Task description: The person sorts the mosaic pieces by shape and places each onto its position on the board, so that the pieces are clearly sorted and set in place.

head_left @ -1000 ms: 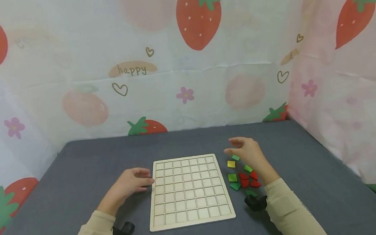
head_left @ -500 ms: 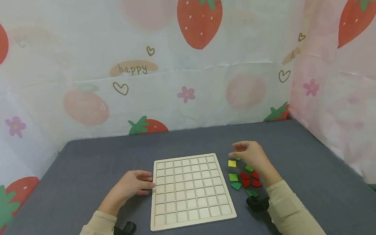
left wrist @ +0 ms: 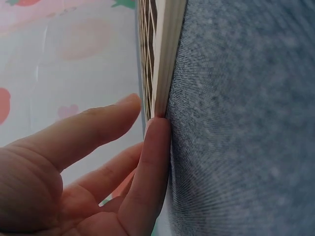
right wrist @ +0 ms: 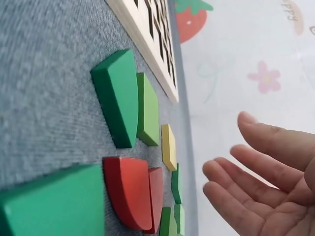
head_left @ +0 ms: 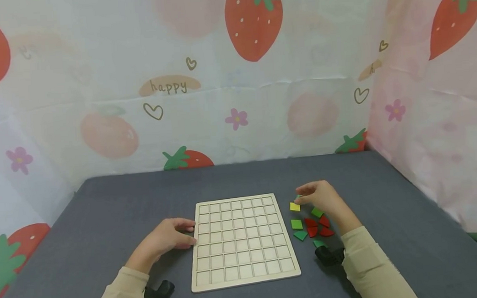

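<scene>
Coloured pieces point(head_left: 311, 222) lying beside a wooden board point(head_left: 244, 246)

The pieces are being carried by the tabletop point(head_left: 372, 186). The board's left edge is being touched by the left hand point(head_left: 167, 234), fingers relaxed; near the pieces, the right hand point(head_left: 322, 195) is being held with fingers parted, gripping nothing. Light, rigid handling is being expected, with pinching by opposite sides.

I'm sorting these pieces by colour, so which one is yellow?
The square by the right hand's fingertips. It alone is yellow; the other pieces are red or green.
</scene>
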Demonstrator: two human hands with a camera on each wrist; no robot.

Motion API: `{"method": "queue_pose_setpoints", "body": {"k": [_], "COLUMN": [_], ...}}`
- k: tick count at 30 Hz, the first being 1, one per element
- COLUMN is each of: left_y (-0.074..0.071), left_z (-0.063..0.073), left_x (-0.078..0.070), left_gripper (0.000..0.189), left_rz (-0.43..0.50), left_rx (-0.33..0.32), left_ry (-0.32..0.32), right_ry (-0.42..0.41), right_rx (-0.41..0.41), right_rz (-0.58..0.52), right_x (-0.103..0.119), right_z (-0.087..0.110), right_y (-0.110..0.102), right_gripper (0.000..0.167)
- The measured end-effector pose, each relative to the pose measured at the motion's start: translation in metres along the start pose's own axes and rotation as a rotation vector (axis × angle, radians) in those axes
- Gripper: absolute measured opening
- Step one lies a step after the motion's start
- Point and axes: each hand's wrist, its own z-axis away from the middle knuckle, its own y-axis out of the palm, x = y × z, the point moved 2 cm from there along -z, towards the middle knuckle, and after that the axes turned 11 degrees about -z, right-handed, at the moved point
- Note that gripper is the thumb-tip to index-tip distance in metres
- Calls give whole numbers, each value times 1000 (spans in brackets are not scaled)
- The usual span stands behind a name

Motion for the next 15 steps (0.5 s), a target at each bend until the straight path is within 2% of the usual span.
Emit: {"method": "queue_pose_setpoints", "body": {"k": [7,15], "left_y": [0,-1], "left_z": [1,2], "left_x": [1,0], "left_gripper": [56,54], "left_rz": [13,-50], "left_rx": [13,-1], "left_ry": [41,51], "right_ry": [1,34], "right_rx": [38,66], "right_rz": [28,40], "right_x": [-3,-9], "right_z": [0,-3], "right_y": [-2,-2], "right_gripper": [43,40]}}
